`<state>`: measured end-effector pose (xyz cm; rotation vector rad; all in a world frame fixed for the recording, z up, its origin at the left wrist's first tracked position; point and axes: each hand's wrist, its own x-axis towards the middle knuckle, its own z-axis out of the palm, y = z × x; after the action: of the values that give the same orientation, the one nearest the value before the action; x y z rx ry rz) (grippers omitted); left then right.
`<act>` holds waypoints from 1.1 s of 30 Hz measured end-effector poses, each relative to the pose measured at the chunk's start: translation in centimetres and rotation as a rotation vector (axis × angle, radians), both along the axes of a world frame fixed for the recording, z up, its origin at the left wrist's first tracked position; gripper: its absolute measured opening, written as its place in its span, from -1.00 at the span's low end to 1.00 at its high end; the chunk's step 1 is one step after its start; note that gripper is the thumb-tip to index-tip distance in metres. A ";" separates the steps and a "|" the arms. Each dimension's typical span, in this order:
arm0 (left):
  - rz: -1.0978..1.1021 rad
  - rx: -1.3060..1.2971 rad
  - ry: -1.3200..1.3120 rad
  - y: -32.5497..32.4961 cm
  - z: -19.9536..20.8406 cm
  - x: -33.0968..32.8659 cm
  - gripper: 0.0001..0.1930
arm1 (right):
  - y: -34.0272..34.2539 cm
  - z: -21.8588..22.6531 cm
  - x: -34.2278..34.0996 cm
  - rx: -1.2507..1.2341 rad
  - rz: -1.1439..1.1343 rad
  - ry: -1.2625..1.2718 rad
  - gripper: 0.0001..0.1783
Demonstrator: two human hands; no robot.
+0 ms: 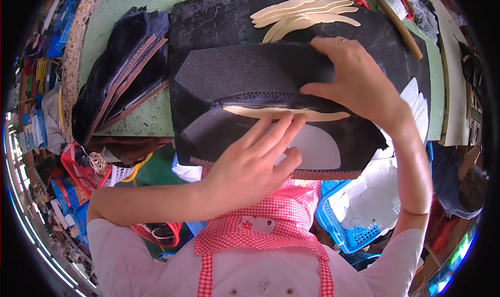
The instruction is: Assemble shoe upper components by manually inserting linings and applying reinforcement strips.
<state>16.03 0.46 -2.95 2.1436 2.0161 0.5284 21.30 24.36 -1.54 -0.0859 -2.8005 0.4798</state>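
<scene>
A dark fabric piece (245, 68) with zigzag stitching lies folded back on a black board. Along its fold runs a curved cream strip (323, 115). The extended fingers of my left hand (260, 154) press down on the strip's middle, the thumb apart from them. My right hand (349, 70) grips the flap at its right side, index finger at the far edge and thumb on the near face; its other fingers are mostly hidden. Just below the strip, a pale rounded insert (320, 148) sits on the dark fabric, partly covered by my left hand.
Several cream strips (304, 13) lie at the board's (208, 18) far side. Dark stitched pieces (122, 73) are stacked at left on the green table (151, 122). A wooden stick (393, 21) lies far right; white pieces fill a blue basket (325, 213) at near right.
</scene>
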 end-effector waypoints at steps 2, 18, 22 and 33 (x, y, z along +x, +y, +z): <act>0.066 -0.026 0.049 0.1 -0.1 0.4 -0.68 | -0.2 2.1 -0.9 -0.137 0.094 -0.242 -0.57; 0.516 0.122 -0.400 -2.3 -0.6 -11.4 -0.70 | -9.5 0.2 5.3 -0.671 -0.128 -0.191 -0.51; 0.197 0.062 -0.428 -1.4 -0.5 -12.8 -0.75 | -8.9 0.3 5.2 -0.705 -0.019 -0.244 -0.40; -0.272 0.095 -0.094 -0.2 0.1 -19.3 -0.60 | -12.5 1.1 3.3 0.107 0.049 -0.413 -0.37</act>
<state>-3.25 0.25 -2.82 2.3488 1.6467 0.6790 24.59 11.88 -0.43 -0.1039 -3.2337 0.3554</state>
